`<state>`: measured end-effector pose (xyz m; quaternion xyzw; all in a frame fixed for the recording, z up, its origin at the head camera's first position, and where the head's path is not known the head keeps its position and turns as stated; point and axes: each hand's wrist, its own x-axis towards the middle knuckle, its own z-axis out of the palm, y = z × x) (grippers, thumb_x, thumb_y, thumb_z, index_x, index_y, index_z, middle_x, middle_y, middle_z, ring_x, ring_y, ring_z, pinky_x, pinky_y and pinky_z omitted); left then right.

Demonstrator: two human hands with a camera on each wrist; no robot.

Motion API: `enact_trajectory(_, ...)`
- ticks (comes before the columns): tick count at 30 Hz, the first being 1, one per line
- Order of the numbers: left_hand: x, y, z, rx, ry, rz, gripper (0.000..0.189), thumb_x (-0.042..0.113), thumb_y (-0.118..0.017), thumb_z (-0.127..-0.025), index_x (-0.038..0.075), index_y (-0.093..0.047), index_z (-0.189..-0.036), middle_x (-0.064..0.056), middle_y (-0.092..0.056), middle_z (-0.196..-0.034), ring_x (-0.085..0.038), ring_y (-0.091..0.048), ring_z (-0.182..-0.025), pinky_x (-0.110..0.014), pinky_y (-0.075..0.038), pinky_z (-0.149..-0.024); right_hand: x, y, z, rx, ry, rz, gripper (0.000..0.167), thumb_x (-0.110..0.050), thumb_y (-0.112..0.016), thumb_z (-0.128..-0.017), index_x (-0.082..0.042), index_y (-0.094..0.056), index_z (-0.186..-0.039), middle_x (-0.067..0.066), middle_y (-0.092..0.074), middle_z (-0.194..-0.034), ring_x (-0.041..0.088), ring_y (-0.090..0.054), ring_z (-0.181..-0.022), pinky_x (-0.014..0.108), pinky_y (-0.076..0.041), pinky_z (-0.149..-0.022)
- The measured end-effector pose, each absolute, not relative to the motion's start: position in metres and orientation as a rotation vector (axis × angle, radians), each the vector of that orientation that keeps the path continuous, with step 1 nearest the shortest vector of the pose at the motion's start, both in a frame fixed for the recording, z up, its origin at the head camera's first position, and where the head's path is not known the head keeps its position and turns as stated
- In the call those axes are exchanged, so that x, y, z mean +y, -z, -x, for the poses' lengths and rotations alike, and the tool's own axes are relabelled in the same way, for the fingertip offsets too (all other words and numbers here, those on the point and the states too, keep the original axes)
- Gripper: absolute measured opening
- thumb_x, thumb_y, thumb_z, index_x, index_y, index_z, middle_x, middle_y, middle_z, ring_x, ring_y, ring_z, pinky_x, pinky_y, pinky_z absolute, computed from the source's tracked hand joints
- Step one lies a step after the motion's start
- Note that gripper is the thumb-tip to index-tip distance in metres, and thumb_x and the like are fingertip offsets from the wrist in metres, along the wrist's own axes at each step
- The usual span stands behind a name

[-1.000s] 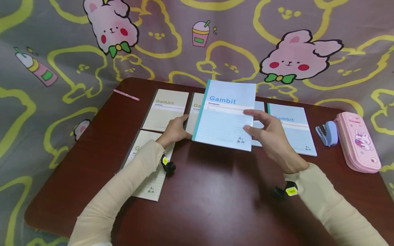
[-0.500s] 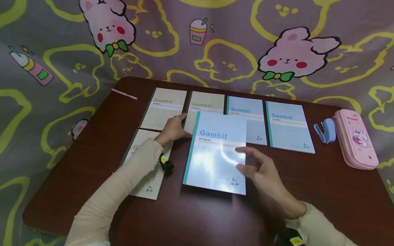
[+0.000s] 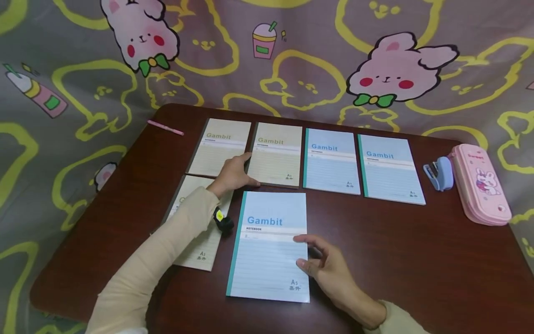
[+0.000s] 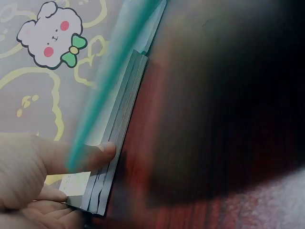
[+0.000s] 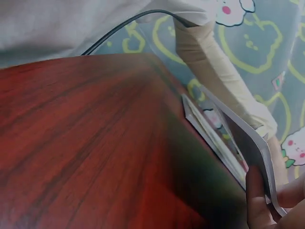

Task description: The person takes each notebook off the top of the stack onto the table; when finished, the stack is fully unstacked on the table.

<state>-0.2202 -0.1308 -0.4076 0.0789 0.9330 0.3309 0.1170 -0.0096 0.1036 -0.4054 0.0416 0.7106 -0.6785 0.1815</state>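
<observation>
My right hand (image 3: 333, 273) pinches the right edge of a pale blue Gambit notebook (image 3: 271, 260) with a green spine. It is held low over the front middle of the table; in the right wrist view the notebook (image 5: 248, 138) shows edge-on and tilted. My left hand (image 3: 233, 174) touches the near left corner of a beige Gambit notebook (image 3: 277, 157), its thumb and forefinger spread along the edges. In the left wrist view the thumb (image 4: 90, 155) lies against stacked notebook edges (image 4: 114, 133). A blurred green spine crosses in front.
Another beige notebook (image 3: 221, 148) lies at the back left, and one (image 3: 200, 250) is partly under my left sleeve. Two blue notebooks, one in the middle (image 3: 331, 162) and one right (image 3: 392, 169), continue the row. A blue stapler (image 3: 440, 174), pink pencil case (image 3: 481, 183) and pink pen (image 3: 165, 127) lie beyond.
My right hand has brought the blue notebook down and toward me from over the back row, uncovering the notebooks behind it. The left hand has stayed at the beige notebook's corner.
</observation>
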Motion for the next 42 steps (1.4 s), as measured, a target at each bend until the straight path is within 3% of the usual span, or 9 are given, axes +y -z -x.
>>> enact_trajectory(4, -0.131, 0.408, 0.221, 2.71, -0.978, -0.211, 0.101, 0.02, -0.088, -0.068, 0.002, -0.032, -0.15, -0.019, -0.041, -0.15, -0.035, -0.04, -0.138, -0.045, -0.033, -0.114, 0.093, 0.413, 0.013, 2.023, 1.919, -0.117, 0.045, 0.016, -0.059, -0.085, -0.001, -0.057, -0.126, 0.026, -0.052, -0.114, 0.023, -0.072, -0.078, 0.026, -0.057, -0.073)
enact_trajectory(10, -0.131, 0.407, 0.221, 2.686, -0.985, -0.179, 0.101, 0.019, -0.088, -0.069, 0.003, -0.03, -0.15, -0.018, -0.038, -0.153, -0.034, -0.036, -0.141, -0.046, -0.032, -0.115, 0.084, 0.419, 0.021, 2.059, 1.915, -0.13, 0.047, 0.013, -0.062, -0.084, -0.003, -0.058, -0.128, 0.023, -0.053, -0.115, 0.014, -0.069, -0.069, 0.021, -0.054, -0.068)
enact_trajectory(14, -0.131, 0.406, 0.222, 2.691, -0.98, -0.181, 0.101, 0.02, -0.088, -0.069, 0.003, -0.03, -0.15, -0.018, -0.038, -0.152, -0.033, -0.036, -0.141, -0.045, -0.032, -0.115, 0.082, 0.424, 0.026, 2.096, 1.88, -0.091, 0.057, 0.012, -0.065, -0.083, -0.005, -0.052, -0.136, 0.024, -0.054, -0.114, 0.008, -0.062, -0.06, 0.018, -0.051, -0.061)
enact_trajectory(18, -0.13, 0.406, 0.222, 2.702, -0.973, -0.183, 0.101, 0.02, -0.088, -0.069, 0.003, -0.031, -0.15, -0.017, -0.039, -0.152, -0.033, -0.037, -0.14, -0.045, -0.032, -0.115, 0.083, 0.428, 0.029, 2.221, 1.773, 0.034, 0.067, 0.007, -0.069, -0.082, -0.005, -0.044, -0.143, 0.022, -0.058, -0.109, 0.001, -0.043, -0.047, 0.014, -0.039, -0.048)
enact_trajectory(21, -0.129, 0.405, 0.221, 2.702, -0.972, -0.178, 0.101, 0.019, -0.088, -0.069, 0.003, -0.031, -0.15, -0.017, -0.04, -0.152, -0.033, -0.038, -0.14, -0.045, -0.032, -0.115, 0.083, 0.43, 0.03, 2.328, 1.667, 0.109, 0.069, 0.003, -0.071, -0.083, -0.006, -0.042, -0.145, 0.013, -0.058, -0.085, 0.0, -0.029, -0.043, 0.014, -0.029, -0.043)
enact_trajectory(26, -0.129, 0.405, 0.22, 2.693, -0.975, -0.158, 0.101, 0.017, -0.088, -0.069, 0.003, -0.031, -0.15, -0.017, -0.039, -0.152, -0.033, -0.038, -0.14, -0.045, -0.032, -0.115, 0.082, 0.428, 0.033, 2.536, 1.451, 0.258, 0.07, 0.0, -0.073, -0.082, -0.002, -0.042, -0.144, 0.012, -0.064, -0.089, -0.002, -0.042, -0.048, 0.015, -0.039, -0.044)
enact_trajectory(28, -0.129, 0.404, 0.22, 2.693, -0.975, -0.154, 0.101, 0.017, -0.088, -0.069, 0.003, -0.031, -0.15, -0.017, -0.039, -0.152, -0.033, -0.037, -0.14, -0.045, -0.032, -0.115, 0.082, 0.426, 0.035, 2.643, 1.318, 0.366, 0.068, -0.002, -0.075, -0.081, 0.002, -0.045, -0.141, 0.014, -0.066, -0.104, 0.0, -0.047, -0.053, 0.017, -0.043, -0.048)
enact_trajectory(37, -0.132, 0.406, 0.22, 2.693, -0.979, -0.182, 0.099, 0.019, -0.088, -0.069, 0.004, -0.032, -0.15, -0.018, -0.041, -0.15, -0.034, -0.04, -0.138, -0.045, -0.035, -0.113, 0.084, 0.408, 0.053, 2.879, 0.886, 0.646, 0.057, -0.019, -0.079, -0.08, 0.004, -0.058, -0.127, 0.01, -0.064, -0.082, 0.009, -0.047, -0.063, 0.019, -0.039, -0.052)
enact_trajectory(42, -0.13, 0.407, 0.22, 2.692, -0.978, -0.169, 0.099, 0.019, -0.087, -0.07, 0.004, -0.031, -0.15, -0.017, -0.04, -0.152, -0.033, -0.039, -0.139, -0.045, -0.034, -0.113, 0.095, 0.385, 0.097, 2.958, 0.92, 0.628, 0.054, -0.022, -0.075, -0.084, 0.007, -0.058, -0.125, 0.009, -0.065, -0.073, 0.01, -0.056, -0.058, 0.02, -0.044, -0.049)
